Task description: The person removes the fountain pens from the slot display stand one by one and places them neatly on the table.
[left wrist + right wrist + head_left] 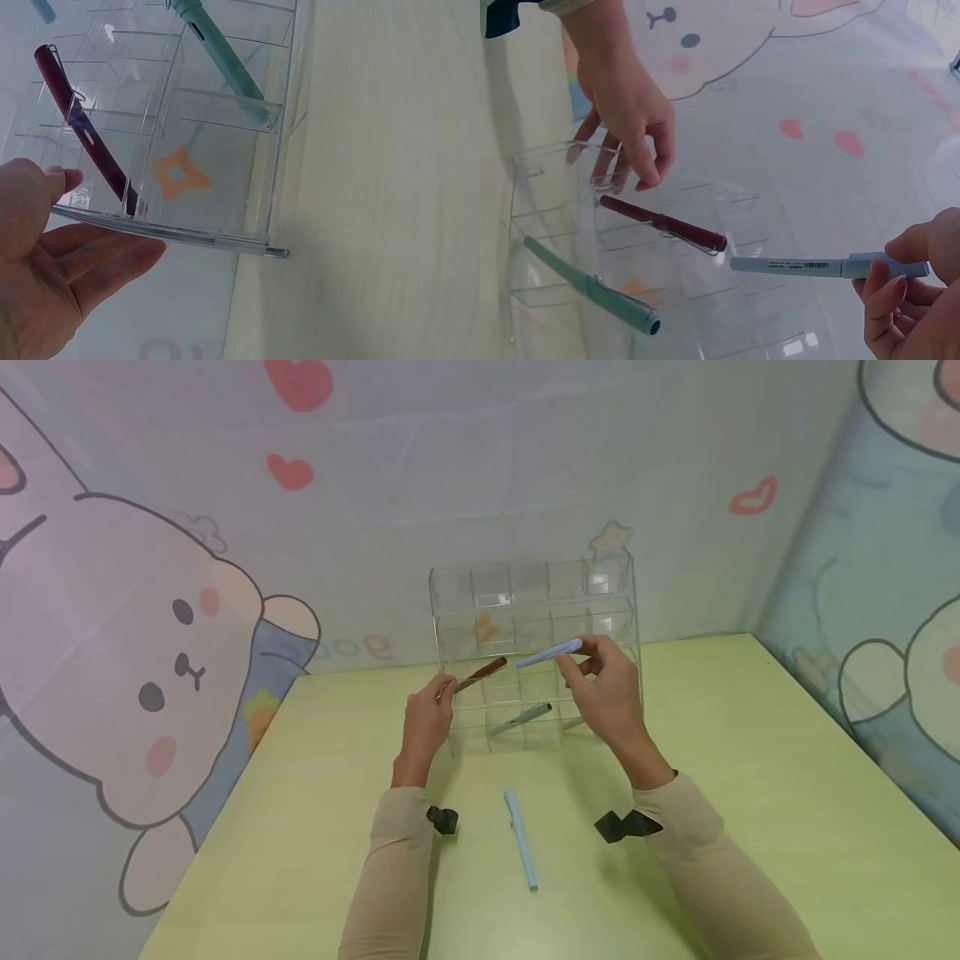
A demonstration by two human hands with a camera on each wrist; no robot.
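A clear compartmented pen rack (636, 639) stands at the back of the table. My left hand (427, 718) grips its left side wall, thumb on the inner face and fingers outside. Close by, a dark red pen (94, 142) leans in a left compartment. My right hand (611, 693) pinches a lavender-blue pen (802, 267) by its capped end. That pen points left, in front of the rack's middle, its tip near the dark red pen. A green pen (592, 289) slants in the bottom row. Right of it, a pale pen (573, 723) is mostly hidden by my right hand.
A light blue pen (521, 843) lies on the yellow-green table (300, 843) between my forearms. Behind the rack hangs a cartoon-printed cloth (375, 510), which also covers the right side. A black wrist camera (442, 820) sits at my left cuff.
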